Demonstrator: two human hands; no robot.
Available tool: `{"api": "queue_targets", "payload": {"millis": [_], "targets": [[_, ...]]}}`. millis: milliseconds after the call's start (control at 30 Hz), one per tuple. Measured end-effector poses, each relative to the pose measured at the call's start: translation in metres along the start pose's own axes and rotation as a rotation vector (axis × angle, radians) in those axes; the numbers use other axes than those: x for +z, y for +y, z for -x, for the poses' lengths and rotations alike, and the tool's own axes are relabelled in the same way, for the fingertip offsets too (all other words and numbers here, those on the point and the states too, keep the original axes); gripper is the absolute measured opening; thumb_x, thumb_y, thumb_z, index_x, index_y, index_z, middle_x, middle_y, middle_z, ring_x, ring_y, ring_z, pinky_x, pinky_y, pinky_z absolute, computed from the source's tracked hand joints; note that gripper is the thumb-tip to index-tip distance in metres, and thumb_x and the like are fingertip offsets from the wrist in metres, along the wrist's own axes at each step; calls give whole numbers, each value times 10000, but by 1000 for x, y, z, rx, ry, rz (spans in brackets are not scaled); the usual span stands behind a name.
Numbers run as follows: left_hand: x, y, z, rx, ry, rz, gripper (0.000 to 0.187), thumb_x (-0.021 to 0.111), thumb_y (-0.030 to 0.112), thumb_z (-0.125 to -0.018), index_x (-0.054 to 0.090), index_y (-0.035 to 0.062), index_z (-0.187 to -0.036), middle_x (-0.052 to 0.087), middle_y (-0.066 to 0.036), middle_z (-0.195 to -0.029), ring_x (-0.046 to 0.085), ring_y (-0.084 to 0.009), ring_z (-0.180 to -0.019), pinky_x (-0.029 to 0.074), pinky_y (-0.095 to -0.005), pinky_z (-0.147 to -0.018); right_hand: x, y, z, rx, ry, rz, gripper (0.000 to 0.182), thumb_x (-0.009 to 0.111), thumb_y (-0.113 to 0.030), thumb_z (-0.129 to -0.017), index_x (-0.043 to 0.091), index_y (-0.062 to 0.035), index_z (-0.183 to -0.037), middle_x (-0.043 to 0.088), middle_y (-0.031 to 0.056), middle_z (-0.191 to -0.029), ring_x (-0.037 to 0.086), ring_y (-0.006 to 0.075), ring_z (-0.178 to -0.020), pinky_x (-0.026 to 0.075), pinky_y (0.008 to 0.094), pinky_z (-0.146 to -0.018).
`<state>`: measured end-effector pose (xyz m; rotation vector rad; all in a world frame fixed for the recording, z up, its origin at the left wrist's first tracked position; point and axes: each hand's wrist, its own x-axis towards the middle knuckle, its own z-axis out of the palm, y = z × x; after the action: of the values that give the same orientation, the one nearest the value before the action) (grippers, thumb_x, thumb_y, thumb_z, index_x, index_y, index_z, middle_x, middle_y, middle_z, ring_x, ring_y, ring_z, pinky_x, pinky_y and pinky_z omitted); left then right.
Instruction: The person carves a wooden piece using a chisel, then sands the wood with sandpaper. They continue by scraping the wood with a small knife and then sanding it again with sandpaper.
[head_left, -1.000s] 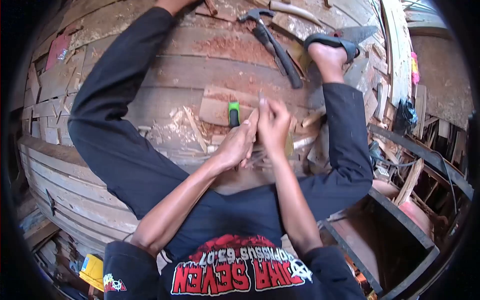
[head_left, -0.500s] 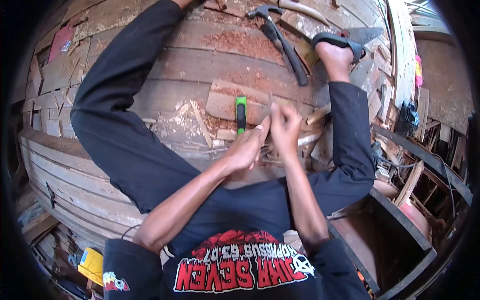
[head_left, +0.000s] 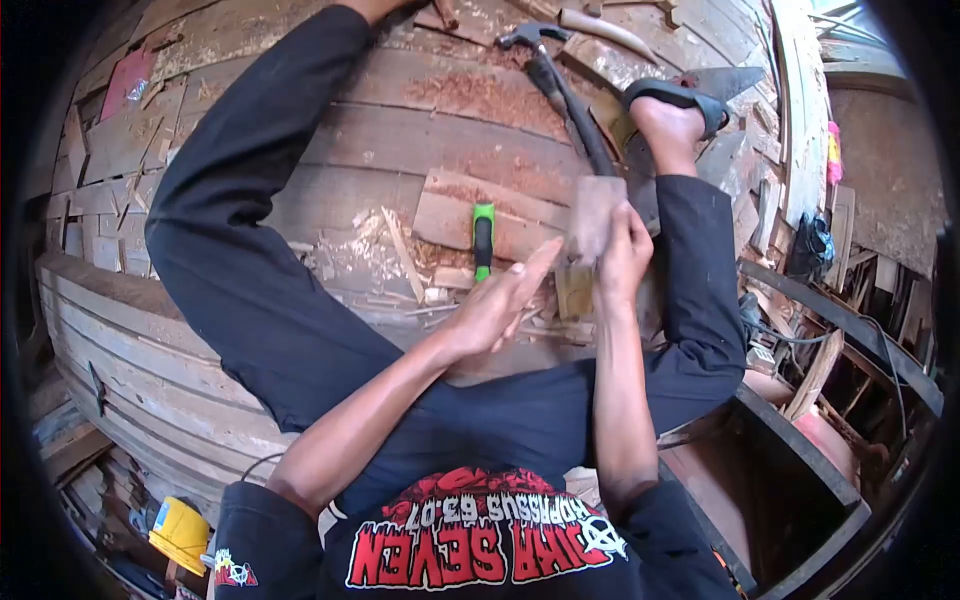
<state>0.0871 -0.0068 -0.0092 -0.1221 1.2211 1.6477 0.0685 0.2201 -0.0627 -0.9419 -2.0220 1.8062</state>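
Observation:
My right hand (head_left: pixel 626 258) grips the edge of a flat, greyish-brown rectangular piece (head_left: pixel 594 215), slightly blurred, raised above the boards. To its left, my left hand (head_left: pixel 497 305) is held with its fingers stretched out towards the piece, and nothing shows in it. A green and black handle (head_left: pixel 483 242) lies just beyond my left hand, beside a flat wooden board (head_left: pixel 450 208) with reddish shavings on it. Farther out, a claw hammer (head_left: pixel 560 90) rests with its dark handle reaching down behind the raised piece.
My legs spread on both sides over the plank floor (head_left: pixel 370 135). Wood chips (head_left: pixel 368 245) lie between them. A curved pale handle (head_left: pixel 605 30) is near the hammer. A dark metal frame (head_left: pixel 800 440) stands at the lower right, a yellow container (head_left: pixel 180 535) at the lower left.
My right hand has moved right, away from my left hand, and the flat piece now shows clearly in it. My left hand has opened out a little and stays nearly in place.

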Motion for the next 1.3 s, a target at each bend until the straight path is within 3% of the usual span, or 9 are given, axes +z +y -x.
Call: {"api": "queue_targets", "payload": {"millis": [67,100,467,600,633,767,1000,1167,1300], "targets": [[-7,-9,-5,-26,-29,226,664,179,535,-1118,503,120,-1524,426,1,-603,426,-128,-454,423,-292,-416,-8,2,-4,55,1,-96,347,648,-271,-1076,734,48,-1181,732,17,-1047,600,66,-922,487,259,-826],[-6,-1,-5,23,-28,332,618,207,559,-1127,534,38,-1061,467,-23,-588,412,-128,-392,373,-260,-393,-9,2,0,81,4,-90,343,650,-274,-1074,737,43,-1174,729,12,-1037,598,64,-912,487,258,-818],[-13,19,-5,215,103,514,594,253,539,-1138,394,107,-1520,581,-54,-776,544,-150,-555,482,-275,-566,29,20,19,158,-231,51,284,721,-223,-1020,752,38,-1128,746,20,-949,639,80,-840,513,257,-776],[-19,31,-2,200,101,689,554,245,506,-1145,358,142,-1547,689,-100,-1006,750,-295,-908,568,-428,-859,25,16,18,265,-244,-91,269,725,-220,-1017,739,24,-1130,752,34,-975,661,88,-851,525,259,-779],[-29,25,-5,296,-49,725,531,262,440,-1149,391,99,-1535,691,-134,-1172,699,-356,-1180,525,-502,-1005,23,14,16,315,-259,-177,271,723,-223,-1019,732,19,-1140,750,35,-982,663,90,-849,528,257,-773],[-31,25,-12,293,70,848,503,398,257,-1062,468,-4,-1486,640,-158,-1341,582,-336,-1335,491,-504,-1095,16,4,13,451,-334,-263,298,723,-240,-1017,694,-5,-1199,748,34,-998,673,99,-810,532,258,-690],[-44,23,-8,455,121,807,553,490,198,-931,496,70,-1468,629,-154,-1262,600,-341,-1229,461,-537,-1116,7,15,13,243,-401,288,387,722,-269,-983,698,7,-1252,760,86,-876,704,174,-791,551,322,-731],[-43,39,-1,478,130,941,408,538,517,-1036,549,112,-1089,598,-88,-1051,588,-284,-1128,461,-513,-1086,2,5,12,172,-284,554,420,754,-332,-919,731,-45,-1225,777,167,-945,757,298,-879,571,409,-814],[-54,31,-6,498,189,987,480,533,582,-1053,574,109,-1123,611,-89,-1124,592,-276,-1146,459,-514,-1089,-1,6,11,148,-255,608,445,751,-376,-914,737,-56,-1223,786,173,-1017,760,326,-974,572,422,-870]]}}
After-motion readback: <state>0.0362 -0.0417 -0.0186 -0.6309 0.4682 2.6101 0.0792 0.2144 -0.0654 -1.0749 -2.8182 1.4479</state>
